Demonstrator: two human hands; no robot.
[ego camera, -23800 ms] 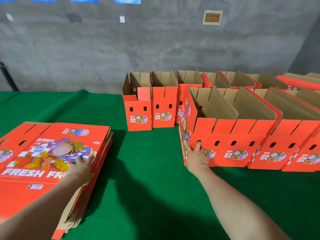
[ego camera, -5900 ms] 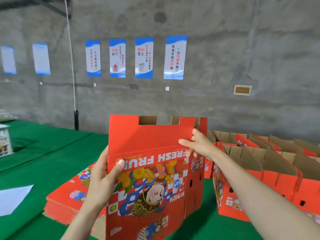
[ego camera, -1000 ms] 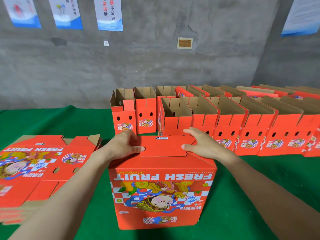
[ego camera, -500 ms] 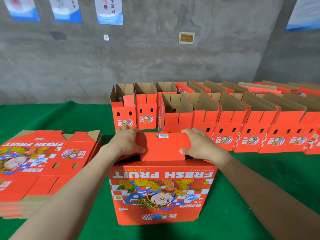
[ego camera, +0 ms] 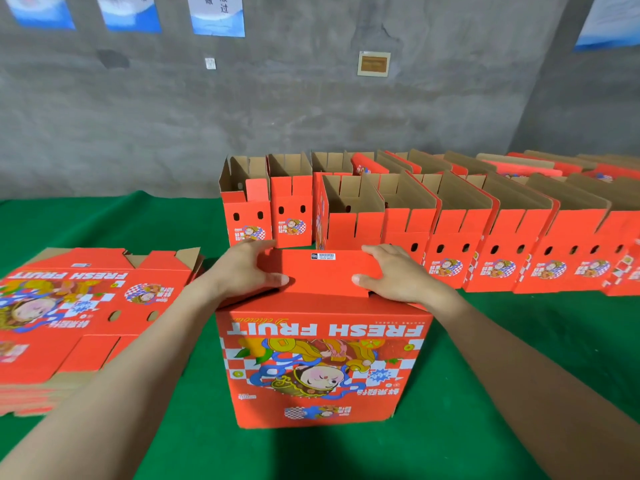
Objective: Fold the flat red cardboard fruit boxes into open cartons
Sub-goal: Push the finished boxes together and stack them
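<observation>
Both hands lay spread and flat on the upturned red box point(ego camera: 322, 362) at the near centre of the green table point(ego camera: 536, 317). The left hand point(ego camera: 246, 271) and right hand point(ego camera: 394, 275) pressed either end of its top flap point(ego camera: 322, 275), thumbs on it. Flat boxes point(ego camera: 69, 317) sat stacked at left; open cartons point(ego camera: 485, 237) stood in rows far right.

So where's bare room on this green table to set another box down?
Bare green cloth lies left of the open red cartons, behind the flat red cardboard stack, and right of the upside-down red box. The far right is crowded with cartons.
</observation>
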